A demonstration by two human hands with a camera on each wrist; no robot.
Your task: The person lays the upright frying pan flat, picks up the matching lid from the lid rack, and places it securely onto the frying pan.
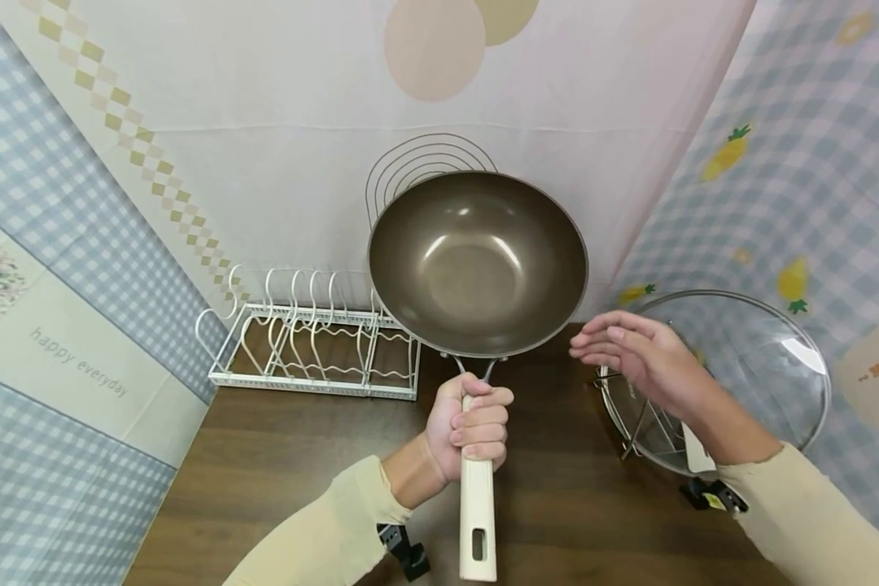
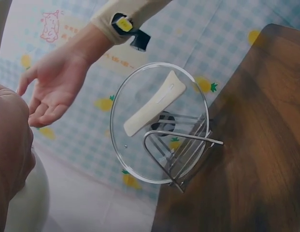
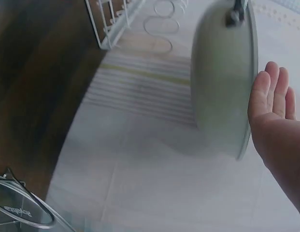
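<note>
My left hand [image 1: 472, 427] grips the cream handle [image 1: 478, 521] of a brown-coated wok [image 1: 476, 268], fingers curled round its upper part. The wok is lifted and tilted, its inside facing me, and its pale green outside [image 3: 220, 87] shows in the right wrist view. To the right of the wok my right hand [image 1: 648, 358] hangs in the air, fingers extended and holding nothing. In the right wrist view that hand's fingers overlap the wok's rim. Behind and below the right hand, a glass lid [image 1: 762, 358] with a cream handle [image 2: 157, 104] stands upright in a wire stand [image 2: 159, 157].
A white metal rack [image 1: 315, 382] with wavy dividers sits on the wooden table [image 1: 300, 456], left of the wok. Patterned cloth [image 1: 264, 187] covers the wall behind, and blue checked cloth [image 1: 776, 195] hangs at both sides.
</note>
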